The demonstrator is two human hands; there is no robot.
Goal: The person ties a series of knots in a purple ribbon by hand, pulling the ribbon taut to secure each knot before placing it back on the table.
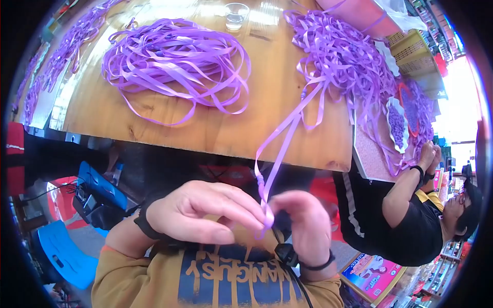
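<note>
A purple ribbon (pixel 285 146) runs from the heap at the right of the table down to my hands in front of my chest. A small purple bead or knot (pixel 260 181) sits on it above my fingers, and its lower end forms a small loop. My left hand (pixel 200 213) comes in from the left, its fingertips on this ribbon end and its thumb held apart. My right hand (pixel 308 220) is curled at the ribbon's other side, slightly blurred, thumb and forefinger closed at it. The exact grip between the fingertips is partly hidden.
On the wooden table (pixel 277 92) lie a coiled purple ribbon bundle (pixel 174 64) and a tangled ribbon heap (pixel 341 56). A clear cup (pixel 235 18) stands at the back. A white basket (pixel 396 123) holds small purple pieces. A co-worker (pixel 411 220) sits right; blue stools (pixel 64 254) stand left.
</note>
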